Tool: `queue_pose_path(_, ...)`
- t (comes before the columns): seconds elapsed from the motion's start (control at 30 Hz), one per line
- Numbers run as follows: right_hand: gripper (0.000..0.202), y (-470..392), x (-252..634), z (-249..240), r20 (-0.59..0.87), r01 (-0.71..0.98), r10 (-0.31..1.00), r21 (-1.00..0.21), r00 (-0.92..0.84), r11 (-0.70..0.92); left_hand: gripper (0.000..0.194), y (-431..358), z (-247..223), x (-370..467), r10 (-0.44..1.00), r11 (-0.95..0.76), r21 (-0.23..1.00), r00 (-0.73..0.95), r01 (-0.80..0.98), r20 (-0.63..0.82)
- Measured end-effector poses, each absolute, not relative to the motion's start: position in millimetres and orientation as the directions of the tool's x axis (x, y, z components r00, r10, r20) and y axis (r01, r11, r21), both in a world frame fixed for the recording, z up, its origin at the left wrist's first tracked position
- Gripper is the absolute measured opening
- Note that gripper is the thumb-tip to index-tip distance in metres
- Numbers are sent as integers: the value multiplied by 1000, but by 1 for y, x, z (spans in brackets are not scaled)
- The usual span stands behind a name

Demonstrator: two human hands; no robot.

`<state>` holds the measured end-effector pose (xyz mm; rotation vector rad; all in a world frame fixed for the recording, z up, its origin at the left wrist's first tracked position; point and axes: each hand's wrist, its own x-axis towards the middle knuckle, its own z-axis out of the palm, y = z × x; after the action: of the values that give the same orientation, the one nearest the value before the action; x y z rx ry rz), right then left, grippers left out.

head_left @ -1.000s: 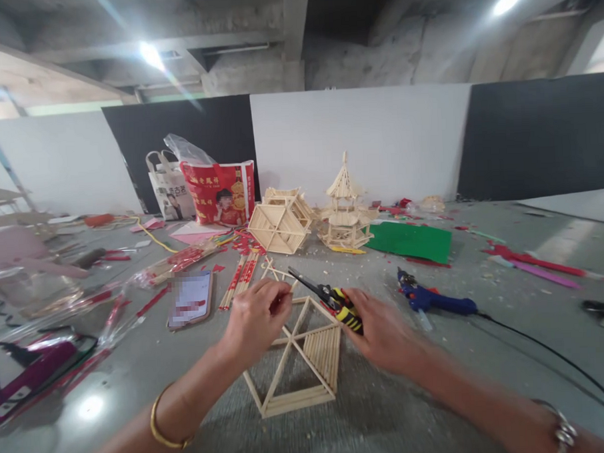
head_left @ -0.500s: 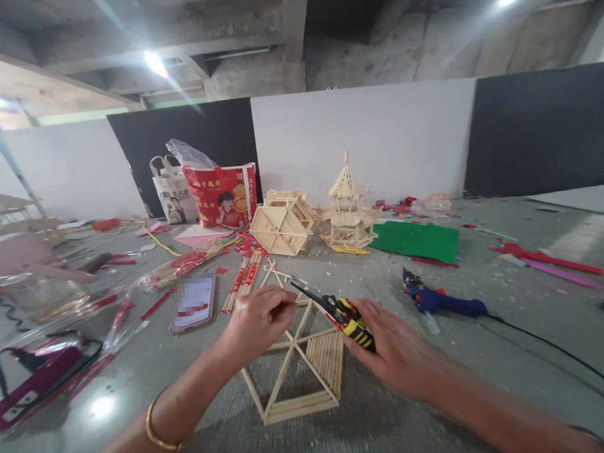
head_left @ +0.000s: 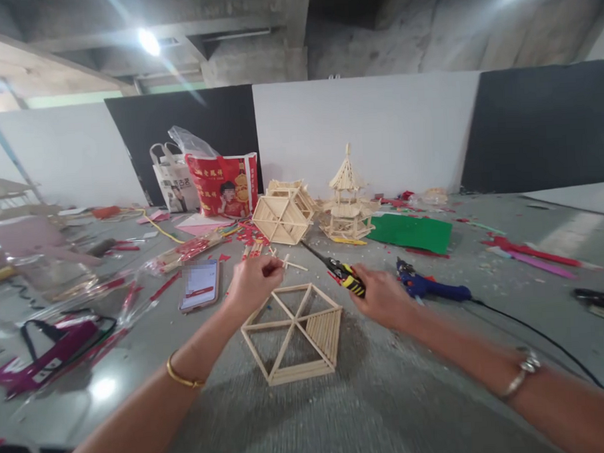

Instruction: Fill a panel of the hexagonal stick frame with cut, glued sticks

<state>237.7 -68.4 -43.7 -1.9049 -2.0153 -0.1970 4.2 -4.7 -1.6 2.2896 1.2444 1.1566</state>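
Note:
A hexagonal frame of pale wooden sticks (head_left: pixel 293 320) lies flat on the grey table, its right section filled with parallel sticks and a few more along its front edge. My right hand (head_left: pixel 382 296) is wrapped round black, yellow and red pliers (head_left: pixel 345 275), whose long dark jaws point up and left beyond the frame. Over the frame's back left corner is my left hand (head_left: pixel 254 282), its fingers closed in a pinch; whatever they hold is hidden. Several loose sticks (head_left: pixel 294 263) lie just behind it.
A phone (head_left: pixel 200 284) lies at left, a blue glue gun (head_left: pixel 435 289) with a black cable at right. Farther back stand a wooden hexagonal model (head_left: pixel 281 217), a stick pagoda (head_left: pixel 348 204) and a red bag (head_left: pixel 225 186). Green card (head_left: pixel 410 233) lies beside the pagoda.
Both hands have moved away from the frame's back edge, the pliers going with my right hand. More of the frame now shows, and the camera view has shifted slightly.

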Motion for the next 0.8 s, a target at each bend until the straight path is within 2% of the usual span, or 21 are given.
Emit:
queue_pose_path(0.1,36,-51,249,-33,245,996,968,-81,50,-31,15,1,0,-2,850,-498,770,401,399,342)
queue_pose_path(0.17,48,-32,255,-31,200,996,977,-53,75,-65,17,-2,0,-1,819,-459,815,525,354,233)
queue_pose_path(0.27,57,2,262,-39,169,996,982,-4,84,-85,17,-12,-3,6,684,-497,752,729,433,32)
queue_pose_path(0.33,62,18,265,-46,150,994,984,29,96,-101,13,-17,-5,10,597,-567,683,801,461,-44)
queue_pose_path(0.4,64,26,266,-52,143,994,986,58,88,-98,11,-21,-7,13,537,-608,649,839,457,-87)
queue_pose_path(0.5,64,22,262,-52,171,994,984,89,41,-57,11,-23,-9,16,487,-596,671,863,442,-136)
queue_pose_path(0.8,44,-32,236,-43,207,986,966,93,-154,137,12,-29,-16,23,492,-469,743,840,477,-229)
